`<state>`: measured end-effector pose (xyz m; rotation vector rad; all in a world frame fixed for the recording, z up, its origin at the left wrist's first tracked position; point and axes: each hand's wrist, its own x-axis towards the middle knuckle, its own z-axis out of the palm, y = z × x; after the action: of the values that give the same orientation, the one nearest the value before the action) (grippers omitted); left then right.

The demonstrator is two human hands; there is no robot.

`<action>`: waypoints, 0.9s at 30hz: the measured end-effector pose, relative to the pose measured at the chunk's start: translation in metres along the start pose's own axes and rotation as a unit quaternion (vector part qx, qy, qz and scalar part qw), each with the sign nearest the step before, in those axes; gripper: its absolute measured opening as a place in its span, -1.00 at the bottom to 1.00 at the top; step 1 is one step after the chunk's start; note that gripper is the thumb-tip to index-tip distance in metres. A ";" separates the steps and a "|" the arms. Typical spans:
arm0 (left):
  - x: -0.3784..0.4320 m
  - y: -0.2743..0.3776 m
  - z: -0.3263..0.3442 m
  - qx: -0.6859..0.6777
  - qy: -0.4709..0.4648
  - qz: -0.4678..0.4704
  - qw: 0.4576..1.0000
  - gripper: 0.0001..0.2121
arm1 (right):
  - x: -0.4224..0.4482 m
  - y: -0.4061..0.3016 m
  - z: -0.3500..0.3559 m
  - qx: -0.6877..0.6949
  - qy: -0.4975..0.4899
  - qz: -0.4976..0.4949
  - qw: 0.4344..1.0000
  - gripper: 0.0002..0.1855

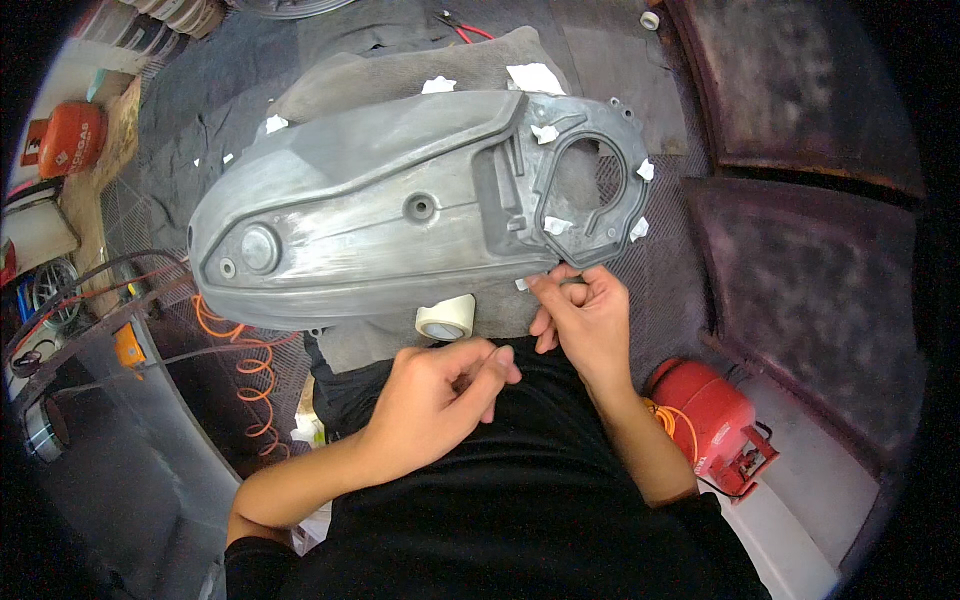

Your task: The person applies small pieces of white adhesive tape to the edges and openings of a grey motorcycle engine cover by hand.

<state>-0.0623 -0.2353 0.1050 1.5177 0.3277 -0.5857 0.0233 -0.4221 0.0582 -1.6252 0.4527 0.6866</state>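
Note:
A grey metal engine side cover (352, 217), likely a scooter crankcase cover, lies on a grey cloth pad (510, 304) in front of me. Small torn pieces of white masking tape (545, 134) are stuck at several spots on its right end and along its far edge. My right hand (585, 315) is at the near right edge of the cover, thumb and fingers pinching a small white tape piece (523, 285). Close to my body, my left hand (442, 405) has its thumb against curled fingers, with nothing visible in it. A masking tape roll (445, 317) rests against the cover's near side.
Red-handled pliers (465, 28) and another small tape roll (649, 20) lie beyond the pad. A red tank (705, 416) stands at right, below dark panels (802, 262). An orange coiled hose (255, 386) hangs at left. Farther left is an orange-red gas cylinder (73, 137).

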 end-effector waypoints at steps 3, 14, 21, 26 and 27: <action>-0.017 -0.003 -0.009 0.003 0.039 -0.003 0.999 -0.63 | 0.002 0.002 -0.004 0.028 -0.020 0.004 0.999 -0.69; -0.020 -0.038 -0.023 -0.193 0.082 -0.124 0.970 -0.63 | 0.008 0.010 -0.021 0.086 -0.067 -0.008 0.994 -0.72; -0.020 -0.041 -0.017 -0.201 0.088 -0.124 0.968 -0.65 | 0.007 0.011 -0.010 0.049 -0.034 -0.027 0.998 -0.74; -0.018 -0.041 -0.017 -0.198 0.082 -0.126 0.969 -0.66 | 0.007 0.014 -0.010 0.073 -0.039 -0.040 0.996 -0.74; -0.019 -0.043 -0.016 -0.197 0.080 -0.124 0.969 -0.66 | 0.005 0.011 -0.009 0.063 -0.029 -0.035 0.997 -0.75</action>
<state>-0.0987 -0.2146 0.0789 1.1482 0.7235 -0.5553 0.0217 -0.4321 0.0467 -1.4925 0.3866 0.6385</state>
